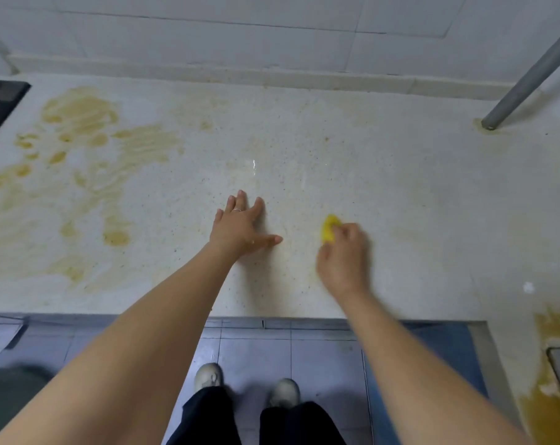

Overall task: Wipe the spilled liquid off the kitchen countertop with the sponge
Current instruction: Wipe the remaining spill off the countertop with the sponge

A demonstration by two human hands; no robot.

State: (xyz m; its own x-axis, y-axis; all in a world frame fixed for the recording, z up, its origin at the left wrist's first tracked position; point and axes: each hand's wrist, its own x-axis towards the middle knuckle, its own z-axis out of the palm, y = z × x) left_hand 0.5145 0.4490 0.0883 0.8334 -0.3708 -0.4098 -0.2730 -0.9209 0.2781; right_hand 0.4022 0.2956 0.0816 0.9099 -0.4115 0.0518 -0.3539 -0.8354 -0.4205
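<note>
Floor: two pale shoes (208, 377) are standing on blue-grey tiles, with dark trouser legs (204, 419) above them.
Surface: the speckled white surface (416, 194) is running across the view, with its front edge just past the shoes.
Left hand: the left hand (240, 228) is lying flat on the surface, fingers straight and spread, pointing away from the person. This grip is released and holding nothing. A thin ring is showing on one finger.
Right hand: the right hand (344, 255) is curling its fingers round the sponge, so this grip is grasping it. The hand is looking blurry.
Sponge: the yellow sponge (329, 229) is sitting on the surface, to the right of the left hand, apart from it. Only its top end is peeking out past the fingers. Its long side is running away from the person, leaning a bit to the left.
Spill: the brown spilled liquid (79, 146) is spreading in streaks and blobs over the far left of the surface, well apart from the sponge. More brown liquid (548, 329) is sitting at the near right edge.
Far back: a grey pole (529, 78) is standing tilted on the surface at the far right, near the white tiled wall (272, 27).
</note>
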